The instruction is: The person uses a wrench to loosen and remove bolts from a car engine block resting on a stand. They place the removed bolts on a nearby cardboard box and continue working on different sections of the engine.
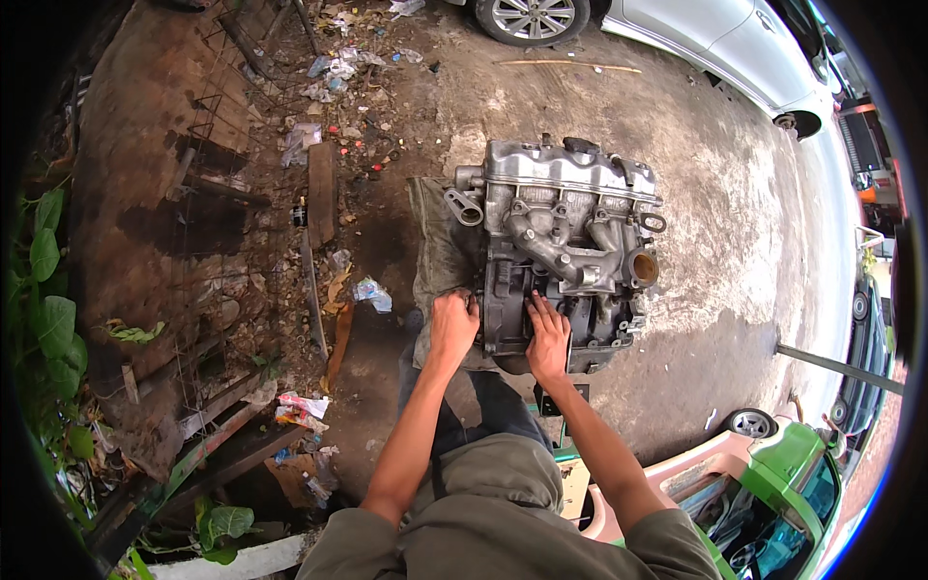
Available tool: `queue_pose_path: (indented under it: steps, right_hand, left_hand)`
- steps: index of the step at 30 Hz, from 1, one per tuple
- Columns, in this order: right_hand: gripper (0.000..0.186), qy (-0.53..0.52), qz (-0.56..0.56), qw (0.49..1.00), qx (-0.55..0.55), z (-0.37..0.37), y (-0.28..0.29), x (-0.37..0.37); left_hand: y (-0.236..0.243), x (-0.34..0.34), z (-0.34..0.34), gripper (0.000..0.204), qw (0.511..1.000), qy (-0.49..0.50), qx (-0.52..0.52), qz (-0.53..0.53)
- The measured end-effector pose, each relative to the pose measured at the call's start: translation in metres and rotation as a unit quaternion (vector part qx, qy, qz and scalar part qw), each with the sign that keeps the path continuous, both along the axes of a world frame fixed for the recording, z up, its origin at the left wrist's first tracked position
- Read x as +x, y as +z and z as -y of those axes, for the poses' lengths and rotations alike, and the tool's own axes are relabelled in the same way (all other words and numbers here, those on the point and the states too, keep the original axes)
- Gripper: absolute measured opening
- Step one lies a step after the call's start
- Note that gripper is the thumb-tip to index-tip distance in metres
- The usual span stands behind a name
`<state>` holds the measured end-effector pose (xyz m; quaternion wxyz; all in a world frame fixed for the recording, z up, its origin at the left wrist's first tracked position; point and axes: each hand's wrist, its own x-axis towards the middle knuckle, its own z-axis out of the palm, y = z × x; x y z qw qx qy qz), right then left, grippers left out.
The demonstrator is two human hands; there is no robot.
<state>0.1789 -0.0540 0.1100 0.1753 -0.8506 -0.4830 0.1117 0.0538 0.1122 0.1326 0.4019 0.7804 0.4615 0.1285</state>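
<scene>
Here's the engine (507, 280), right at both hands: left hand (453, 327) at its near left corner, right hand (547, 333) on its near side, manifold (565, 256) just ahead. Cloth (431, 227) stretches out under the engine, ahead of the left hand. Further left, a crumpled wrapper (373, 295), then a plank (322, 193) beyond. One car (696, 34) stands far ahead-right; another vehicle (797, 464) sits behind-right of the right hand.

We record the left hand (453, 326) just below frame centre, fingers curled in; the right hand (548, 338), slightly further right, back uppermost, fingers extended upward. Both bare forearms (412, 435) converge from below.
</scene>
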Motion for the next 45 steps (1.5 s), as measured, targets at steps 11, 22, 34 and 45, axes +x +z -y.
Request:
queue_pose_path:
  steps: [11, 22, 34, 45]
  right_hand:
    - [0.062, -0.003, -0.025, 1.0, 0.007, -0.001, -0.003, 0.0]
    - [0.057, -0.003, -0.024, 1.0, 0.004, 0.0, 0.0, 0.001]
    - [0.056, -0.004, -0.025, 1.0, 0.015, 0.001, -0.004, 0.0]
    - [0.056, 0.003, -0.016, 1.0, 0.012, 0.0, 0.0, 0.001]
  left_hand:
    - [-0.146, 0.042, -0.078, 0.018, 0.787, 0.242, -0.554, 0.119]
    - [-0.176, -0.039, -0.012, 0.032, 0.519, 0.397, -0.717, 0.242]
    - [-0.137, -0.065, 0.026, 0.022, 0.563, 0.415, -0.615, 0.365]
    - [-0.117, -0.06, 0.007, 0.024, 0.824, 0.256, -0.42, 0.282]
